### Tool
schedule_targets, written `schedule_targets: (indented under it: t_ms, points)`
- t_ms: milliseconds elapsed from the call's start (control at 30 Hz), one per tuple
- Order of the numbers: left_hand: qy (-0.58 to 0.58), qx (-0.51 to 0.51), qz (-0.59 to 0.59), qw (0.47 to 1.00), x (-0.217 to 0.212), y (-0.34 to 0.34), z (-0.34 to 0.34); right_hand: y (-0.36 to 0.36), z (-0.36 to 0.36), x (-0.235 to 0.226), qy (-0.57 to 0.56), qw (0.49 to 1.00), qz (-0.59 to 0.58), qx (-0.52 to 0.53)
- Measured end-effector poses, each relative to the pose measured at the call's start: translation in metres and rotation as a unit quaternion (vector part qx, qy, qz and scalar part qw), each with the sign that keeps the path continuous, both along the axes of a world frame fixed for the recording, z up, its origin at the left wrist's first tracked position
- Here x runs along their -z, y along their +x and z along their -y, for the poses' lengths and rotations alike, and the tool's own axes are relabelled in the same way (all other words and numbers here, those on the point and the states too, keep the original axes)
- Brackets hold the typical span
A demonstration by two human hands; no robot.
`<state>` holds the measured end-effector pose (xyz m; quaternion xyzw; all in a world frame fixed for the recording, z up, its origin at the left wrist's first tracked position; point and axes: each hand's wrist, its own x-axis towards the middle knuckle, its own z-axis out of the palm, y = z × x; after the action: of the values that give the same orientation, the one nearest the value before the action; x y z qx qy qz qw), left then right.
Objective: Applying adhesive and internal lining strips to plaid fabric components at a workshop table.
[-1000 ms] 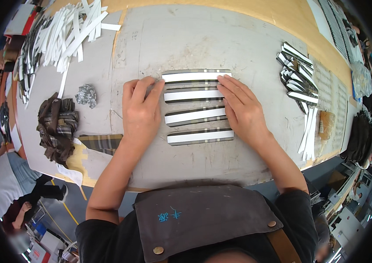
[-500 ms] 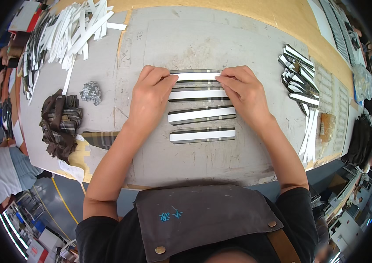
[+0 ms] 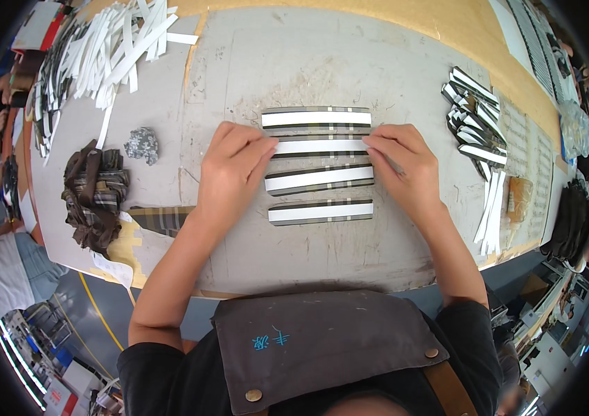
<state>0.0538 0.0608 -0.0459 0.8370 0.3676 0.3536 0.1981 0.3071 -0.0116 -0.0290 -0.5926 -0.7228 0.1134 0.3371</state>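
Several plaid fabric strips lie in a column before me, each with a white strip along its middle. My left hand (image 3: 233, 165) is closed, its thumb and forefinger pinching the left end of the second white strip (image 3: 319, 146) from the far side. At that strip's right end, the fingertips of my right hand (image 3: 407, 165) pinch it too. Beneath it is a plaid fabric strip (image 3: 315, 155). The farthest white strip (image 3: 315, 119) sits on its fabric, untouched. Nearer to me are the third white strip (image 3: 319, 179) and the nearest white strip (image 3: 320, 212), both lying flat on their fabric.
A heap of white strips (image 3: 111, 52) spreads at the far left of the grey table (image 3: 274, 256). Bundled plaid fabric (image 3: 97, 197) and a crumpled grey piece (image 3: 142, 145) lie left. Piled fabric strips (image 3: 473, 118), loose white strips (image 3: 491, 213) and a brown block (image 3: 518, 199) are right.
Both hands have let go of the farthest white strip and come nearer to me. They now hold the ends of the second one.
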Motion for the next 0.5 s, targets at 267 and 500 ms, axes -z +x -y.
schedule_targets:
  t_ms: [267,500]
  points:
    - [-0.023,-0.001,-0.005,1.0,-0.005,-0.004,0.007,0.015,0.012,-0.006,-0.058,0.993,-0.047,0.087]
    - [0.002,0.03,-0.006,1.0,0.005,0.001,0.005,-0.006,0.004,0.003,-0.008,0.999,-0.022,-0.034]
